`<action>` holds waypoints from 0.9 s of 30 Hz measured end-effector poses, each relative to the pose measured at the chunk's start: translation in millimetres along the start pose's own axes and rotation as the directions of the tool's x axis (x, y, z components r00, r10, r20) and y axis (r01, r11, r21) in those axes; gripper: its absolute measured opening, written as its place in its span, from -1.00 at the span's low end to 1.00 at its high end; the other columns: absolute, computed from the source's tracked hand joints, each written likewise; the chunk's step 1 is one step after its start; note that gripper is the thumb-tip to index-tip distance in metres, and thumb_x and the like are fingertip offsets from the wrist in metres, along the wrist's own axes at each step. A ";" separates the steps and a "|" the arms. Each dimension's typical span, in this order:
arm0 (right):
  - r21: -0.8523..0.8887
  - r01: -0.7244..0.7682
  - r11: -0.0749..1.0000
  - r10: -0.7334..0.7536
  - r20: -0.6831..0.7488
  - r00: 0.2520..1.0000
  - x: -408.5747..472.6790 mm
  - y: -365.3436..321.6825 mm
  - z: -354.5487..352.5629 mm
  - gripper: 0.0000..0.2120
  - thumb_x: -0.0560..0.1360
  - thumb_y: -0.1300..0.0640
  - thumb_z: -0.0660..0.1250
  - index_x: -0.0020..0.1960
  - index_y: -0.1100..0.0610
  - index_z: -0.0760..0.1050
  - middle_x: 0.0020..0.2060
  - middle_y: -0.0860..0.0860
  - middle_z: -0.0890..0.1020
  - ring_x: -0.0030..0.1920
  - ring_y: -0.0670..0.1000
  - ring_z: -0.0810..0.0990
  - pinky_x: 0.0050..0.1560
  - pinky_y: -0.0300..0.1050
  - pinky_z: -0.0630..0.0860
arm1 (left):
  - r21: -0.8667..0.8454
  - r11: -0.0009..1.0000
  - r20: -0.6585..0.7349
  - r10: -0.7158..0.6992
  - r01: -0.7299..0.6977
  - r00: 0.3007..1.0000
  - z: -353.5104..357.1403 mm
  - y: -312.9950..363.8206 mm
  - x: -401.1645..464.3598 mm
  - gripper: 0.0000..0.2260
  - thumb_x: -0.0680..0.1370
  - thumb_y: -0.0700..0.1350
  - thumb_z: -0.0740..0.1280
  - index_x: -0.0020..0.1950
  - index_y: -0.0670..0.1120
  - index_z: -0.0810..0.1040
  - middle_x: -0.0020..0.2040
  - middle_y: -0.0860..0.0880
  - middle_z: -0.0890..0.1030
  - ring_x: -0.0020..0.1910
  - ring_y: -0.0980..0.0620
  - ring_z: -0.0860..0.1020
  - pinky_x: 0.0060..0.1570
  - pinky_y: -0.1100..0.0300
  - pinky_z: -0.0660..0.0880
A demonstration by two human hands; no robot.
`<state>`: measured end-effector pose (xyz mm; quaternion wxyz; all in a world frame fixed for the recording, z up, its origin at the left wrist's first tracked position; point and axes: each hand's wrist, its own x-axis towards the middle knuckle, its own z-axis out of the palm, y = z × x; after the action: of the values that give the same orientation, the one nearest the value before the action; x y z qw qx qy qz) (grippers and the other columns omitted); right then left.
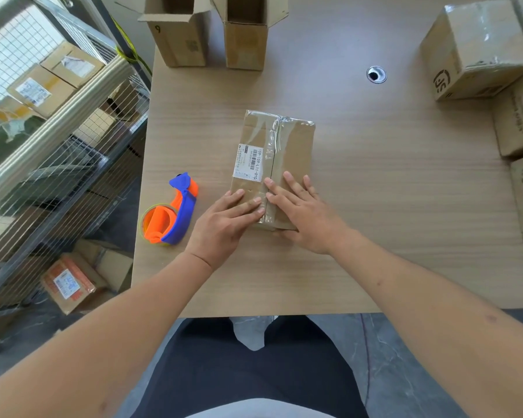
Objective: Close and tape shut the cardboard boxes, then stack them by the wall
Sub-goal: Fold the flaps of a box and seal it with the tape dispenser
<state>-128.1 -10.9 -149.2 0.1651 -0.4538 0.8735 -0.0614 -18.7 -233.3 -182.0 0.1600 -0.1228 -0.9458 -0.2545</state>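
The closed cardboard box lies mid-table, clear tape along its seam. Left hand and right hand press flat, fingers straight, on its near end. Two open boxes stand far; their contents are hidden. The tape dispenser lies near the table left edge.

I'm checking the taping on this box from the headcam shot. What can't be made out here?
- Near end of the box: the left hand and right hand cover the tape seam there.
- White label: small print too fine to read.
- Two open boxes: tops cut off by the frame's upper edge; contents unseen.
- Stacked boxes: cropped by the right edge.
- Tape dispenser: remaining tape unclear.
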 end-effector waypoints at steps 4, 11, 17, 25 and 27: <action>0.067 -0.023 0.997 0.021 0.032 0.999 0.2 -1.2 -10.6 -0.16 0.51 -0.42 0.21 0.63 -0.01 0.12 0.64 -0.21 -0.10 0.63 0.00 -0.27 0.62 0.16 -0.18 | 0.027 1.000 0.051 0.000 -0.002 0.999 -3.4 4.8 2.8 -0.75 0.66 -0.15 0.29 0.27 -0.12 0.68 0.33 -0.06 0.63 0.36 -0.21 0.54 0.38 -0.13 0.45; 0.044 -0.008 0.999 0.005 0.068 0.998 7.1 1.6 -15.3 -0.28 0.58 -0.14 0.35 0.62 0.01 0.12 0.64 -0.23 -0.14 0.63 0.04 -0.29 0.61 0.12 -0.30 | 0.062 0.997 0.144 0.039 -0.048 0.989 -36.9 -20.5 8.3 -0.67 0.52 -0.18 0.50 0.25 -0.28 0.64 0.33 -0.19 0.60 0.32 -0.20 0.57 0.31 -0.02 0.45; 0.014 -0.131 0.991 0.131 0.039 0.991 15.8 -23.5 -15.7 -0.24 0.54 -0.29 0.28 0.58 0.06 0.12 0.64 -0.13 -0.01 0.64 0.09 -0.25 0.59 0.25 -0.28 | 0.027 1.000 0.094 0.010 -0.013 0.996 -25.7 -18.8 2.6 -0.73 0.55 -0.23 0.41 0.23 -0.27 0.65 0.32 -0.18 0.61 0.34 -0.20 0.56 0.33 0.00 0.45; -0.125 -0.234 0.964 0.236 0.002 0.972 23.4 -47.3 -5.3 -0.21 0.54 -0.37 0.03 0.56 0.15 0.21 0.64 0.00 0.09 0.64 0.23 -0.14 0.57 0.36 -0.17 | -0.039 0.999 0.177 0.016 -0.010 0.984 -39.1 -26.9 14.1 -0.49 0.22 -0.45 0.63 0.15 -0.24 0.70 0.24 -0.16 0.66 0.25 -0.22 0.62 0.23 0.01 0.57; -0.108 -0.256 0.961 0.258 -0.001 0.966 25.0 -49.1 -2.7 -0.19 0.55 -0.39 0.06 0.57 0.16 0.16 0.64 -0.01 0.06 0.64 0.21 -0.19 0.58 0.34 -0.21 | -0.065 0.998 0.179 0.000 0.011 0.984 -36.9 -28.0 12.2 -0.48 0.22 -0.47 0.61 0.16 -0.23 0.70 0.24 -0.16 0.66 0.25 -0.21 0.62 0.29 0.07 0.51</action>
<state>-104.5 -59.8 -140.0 0.1528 -0.3453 0.9259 0.0106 -29.8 -274.2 -159.7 0.0695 -0.1477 -0.9478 -0.2737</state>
